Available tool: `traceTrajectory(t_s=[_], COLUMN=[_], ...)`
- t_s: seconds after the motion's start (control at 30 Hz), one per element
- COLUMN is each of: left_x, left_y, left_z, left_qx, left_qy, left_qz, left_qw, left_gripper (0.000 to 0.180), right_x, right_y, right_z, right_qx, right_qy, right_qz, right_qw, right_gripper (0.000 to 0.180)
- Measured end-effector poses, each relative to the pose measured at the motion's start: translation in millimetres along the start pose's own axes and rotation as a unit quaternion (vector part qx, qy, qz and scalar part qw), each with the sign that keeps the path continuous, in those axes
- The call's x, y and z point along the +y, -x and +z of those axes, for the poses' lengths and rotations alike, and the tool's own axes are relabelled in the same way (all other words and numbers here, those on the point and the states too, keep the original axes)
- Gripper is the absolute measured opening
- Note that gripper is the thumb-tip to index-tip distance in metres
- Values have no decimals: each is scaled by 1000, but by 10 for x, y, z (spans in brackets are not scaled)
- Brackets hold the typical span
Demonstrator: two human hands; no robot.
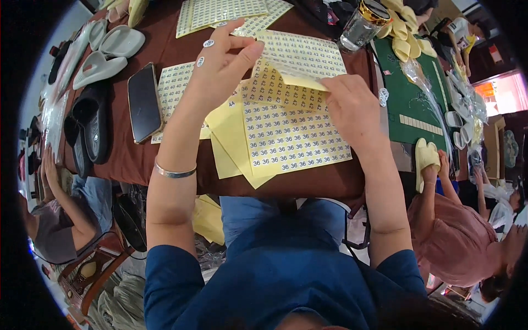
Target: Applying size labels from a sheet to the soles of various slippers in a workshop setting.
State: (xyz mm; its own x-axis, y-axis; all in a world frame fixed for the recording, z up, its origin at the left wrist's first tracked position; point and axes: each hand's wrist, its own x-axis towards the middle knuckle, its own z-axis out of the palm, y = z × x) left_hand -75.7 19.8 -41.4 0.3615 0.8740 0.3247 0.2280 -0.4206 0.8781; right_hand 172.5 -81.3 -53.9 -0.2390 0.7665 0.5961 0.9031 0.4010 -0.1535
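My right hand [352, 104] pinches the right edge of a bent sheet of round number stickers [302, 52], which is raised above other sheets. Part of it curls over, showing a fold of yellow backing. My left hand [228, 55] is at the sheet's left edge, thumb and a finger closed there; another finger stretches upward. Loose round stickers [208, 43] cling to the back of my left hand and its fingers. Beneath lies another sticker sheet [297, 137], overlapping yellow sheets [231, 148]. A bracelet [175, 171] circles my left wrist.
A dark phone [144, 102] lies left of my arm on a sticker sheet. Further left are black slippers [92, 121] and white ones [107, 58]. A glass [360, 27] stands at the back right, by cream slippers [404, 33] and a green mat [410, 93]. Other people sit at both sides.
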Motion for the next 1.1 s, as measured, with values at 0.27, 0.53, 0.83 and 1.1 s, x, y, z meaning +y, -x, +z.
traceTrajectory(t_s=[0.27, 0.53, 0.83, 1.1], left_x=[-190, -264, -55, -304], left_y=[-32, -98, -93, -55], left_z=[-51, -367, -880, -978], left_qx=[-2, 42, 27, -193], left_qy=[2, -210, 345, 550], left_qz=[-19, 70, 13, 174], left_qw=[1000, 974, 938, 793], left_gripper=[65, 67, 63, 70], right_x=[-133, 64, -86, -7], right_y=[-26, 67, 31, 55], right_z=[-6, -151, -71, -60], right_qx=[-42, -129, -186, -43], right_qy=[-34, -38, 24, -76], right_qz=[-66, 10, -28, 106], right_qw=[996, 991, 982, 990], right_gripper=[30, 47, 20, 22])
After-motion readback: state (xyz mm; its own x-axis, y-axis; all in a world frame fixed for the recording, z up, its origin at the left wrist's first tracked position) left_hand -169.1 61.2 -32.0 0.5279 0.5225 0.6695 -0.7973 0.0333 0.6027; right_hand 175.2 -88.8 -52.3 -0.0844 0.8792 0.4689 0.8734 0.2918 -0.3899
